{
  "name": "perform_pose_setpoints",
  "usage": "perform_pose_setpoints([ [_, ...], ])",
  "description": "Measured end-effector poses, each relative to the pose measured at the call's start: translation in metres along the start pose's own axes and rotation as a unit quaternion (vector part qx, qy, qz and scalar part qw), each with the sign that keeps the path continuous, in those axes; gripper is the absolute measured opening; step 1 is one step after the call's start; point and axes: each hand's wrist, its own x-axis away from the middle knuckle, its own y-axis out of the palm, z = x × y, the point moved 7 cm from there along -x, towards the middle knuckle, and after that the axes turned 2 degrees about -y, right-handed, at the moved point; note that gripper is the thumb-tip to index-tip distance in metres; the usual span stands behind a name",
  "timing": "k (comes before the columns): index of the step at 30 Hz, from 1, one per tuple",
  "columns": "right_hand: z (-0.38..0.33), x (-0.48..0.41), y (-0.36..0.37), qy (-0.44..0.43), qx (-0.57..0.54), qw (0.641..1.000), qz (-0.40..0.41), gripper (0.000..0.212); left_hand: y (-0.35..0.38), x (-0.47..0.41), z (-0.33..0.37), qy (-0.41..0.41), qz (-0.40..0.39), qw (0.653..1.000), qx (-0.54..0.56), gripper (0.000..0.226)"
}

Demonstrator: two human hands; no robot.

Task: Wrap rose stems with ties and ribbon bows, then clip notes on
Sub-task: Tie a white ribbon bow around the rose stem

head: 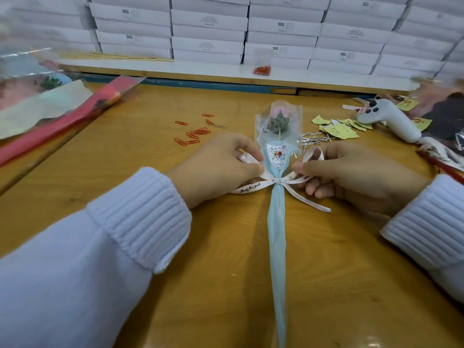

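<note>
A wooden table (226, 259) with an orange-yellow top fills the view from 3 to 9 o'clock. At 12 o'clock, along its far edge, runs a long white ledge (150, 66) with a blue strip (200, 84) under it. Behind the ledge, flat white boxes (208, 23) are stacked in several columns like a wall; some carry the print "SGS". The light is soft and even.

Orange-brown wooden tabletop (226, 247), and dead centre lies the wrapped rose (276, 209), its pale blue sleeve running toward the near edge. A white ribbon (248, 188) is tied round it, tails spread on the wood. Back left, a scatter of red paper clips (193, 135). Back right, silver ties (313, 140), then yellow notes (341, 130), then a white handheld device (391, 119). Far left, red wrapping sheets (62, 126).
</note>
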Motion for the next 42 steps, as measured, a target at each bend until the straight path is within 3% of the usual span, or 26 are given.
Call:
perform_pose_setpoints([
  [5,-0.003,0.001,-0.013,-0.023,0.013,0.995,0.092,0.013,-0.006,-0.001,-0.006,-0.054,0.053,0.988,0.133,0.017],
  [8,-0.003,0.002,-0.019,-0.022,-0.021,0.991,0.130,0.012,-0.004,0.001,-0.006,-0.085,0.046,0.982,0.165,0.004],
  [12,0.000,0.001,-0.013,0.015,-0.082,0.991,0.106,0.011,0.000,0.003,-0.005,-0.127,0.003,0.980,0.150,0.021],
  [18,0.000,-0.002,0.008,0.048,-0.120,0.992,0.012,0.023,0.016,0.008,0.003,-0.109,-0.050,0.974,0.192,0.060],
  [20,0.000,-0.003,0.007,0.045,-0.122,0.991,0.020,0.026,0.021,0.010,0.005,-0.087,-0.058,0.976,0.193,0.059],
  [23,-0.001,-0.004,0.006,0.030,-0.130,0.990,0.040,0.012,0.026,0.011,0.008,-0.067,-0.059,0.970,0.227,0.054],
  [28,-0.002,-0.003,0.003,0.020,-0.138,0.988,0.059,0.009,0.027,0.012,0.017,-0.030,-0.059,0.966,0.248,0.064],
  [32,-0.003,-0.004,-0.005,-0.008,-0.176,0.979,0.105,0.026,0.022,0.011,0.015,-0.041,-0.028,0.965,0.256,0.070],
  [34,-0.007,-0.004,-0.015,-0.033,-0.169,0.976,0.134,0.030,0.018,0.011,0.009,-0.077,-0.017,0.957,0.279,0.062],
  [37,-0.016,-0.002,-0.026,-0.071,-0.149,0.977,0.137,0.032,0.020,0.013,0.008,-0.104,-0.091,0.954,0.265,0.038],
  [40,-0.026,0.000,-0.039,-0.137,-0.110,0.972,0.156,0.055,0.026,0.019,0.007,-0.126,-0.221,0.942,0.220,0.064],
  [42,-0.032,0.001,-0.045,-0.173,-0.106,0.968,0.150,0.057,0.031,0.023,0.005,-0.133,-0.283,0.930,0.191,0.077],
])
